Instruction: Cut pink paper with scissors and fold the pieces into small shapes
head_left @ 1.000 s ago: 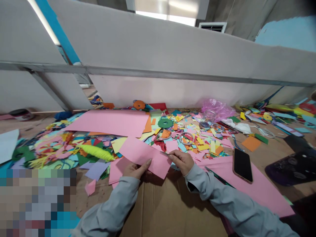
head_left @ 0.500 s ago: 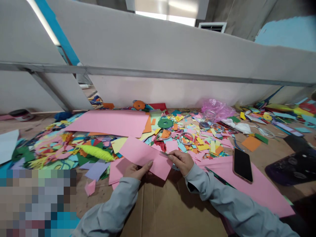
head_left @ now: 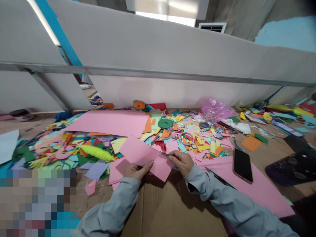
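Note:
My left hand (head_left: 138,170) pinches the lower edge of a pink paper sheet (head_left: 140,152), thumb on top and fingers beneath. At the sheet's right side, my right hand (head_left: 182,162) is closed on a small dark tool (head_left: 164,153), whose thin tip lies at the paper's upper edge; its full shape is hidden by the fingers. The sheet is held tilted over brown cardboard (head_left: 160,210). More pink sheets (head_left: 116,172) lie just left of my left hand.
Paper scraps (head_left: 202,141) cover the table's middle. A phone (head_left: 242,165) rests on a large pink sheet (head_left: 266,194) at right, near a green-and-black pointed tool (head_left: 217,177). Behind are a glass jar (head_left: 207,119), pink plastic (head_left: 217,110) and a large pink sheet (head_left: 111,121).
The held pink paper has tilted slightly, its lower right corner a little lower. Both hands have kept nearly the same place and grip.

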`<state>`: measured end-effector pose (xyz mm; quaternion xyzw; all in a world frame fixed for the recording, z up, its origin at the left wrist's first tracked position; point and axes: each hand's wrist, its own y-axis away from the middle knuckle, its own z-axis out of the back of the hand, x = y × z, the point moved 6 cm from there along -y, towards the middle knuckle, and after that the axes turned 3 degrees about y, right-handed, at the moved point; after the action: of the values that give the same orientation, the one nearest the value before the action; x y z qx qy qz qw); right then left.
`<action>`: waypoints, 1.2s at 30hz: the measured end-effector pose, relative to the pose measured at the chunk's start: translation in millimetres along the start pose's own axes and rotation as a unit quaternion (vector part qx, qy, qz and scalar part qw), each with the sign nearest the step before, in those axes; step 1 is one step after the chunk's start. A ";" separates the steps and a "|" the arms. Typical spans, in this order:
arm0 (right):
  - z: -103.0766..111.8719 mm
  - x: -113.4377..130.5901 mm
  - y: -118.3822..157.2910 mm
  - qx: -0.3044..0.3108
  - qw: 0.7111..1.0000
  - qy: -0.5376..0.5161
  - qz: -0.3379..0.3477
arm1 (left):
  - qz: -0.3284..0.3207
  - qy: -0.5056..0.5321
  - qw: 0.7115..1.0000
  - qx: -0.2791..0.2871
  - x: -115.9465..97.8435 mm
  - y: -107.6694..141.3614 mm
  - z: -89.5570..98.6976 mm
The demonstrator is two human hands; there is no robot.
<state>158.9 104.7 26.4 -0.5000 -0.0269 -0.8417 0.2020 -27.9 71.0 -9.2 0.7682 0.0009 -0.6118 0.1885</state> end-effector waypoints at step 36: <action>2.0 1.8 -0.4 -0.012 0.999 0.039 0.008 | 0.011 -0.026 0.999 0.031 -4.6 8.1 -9.9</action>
<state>159.6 105.0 29.0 -0.4695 -0.0047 -0.8592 0.2031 -17.9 67.4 -0.8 0.7573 -0.0317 -0.6294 0.1712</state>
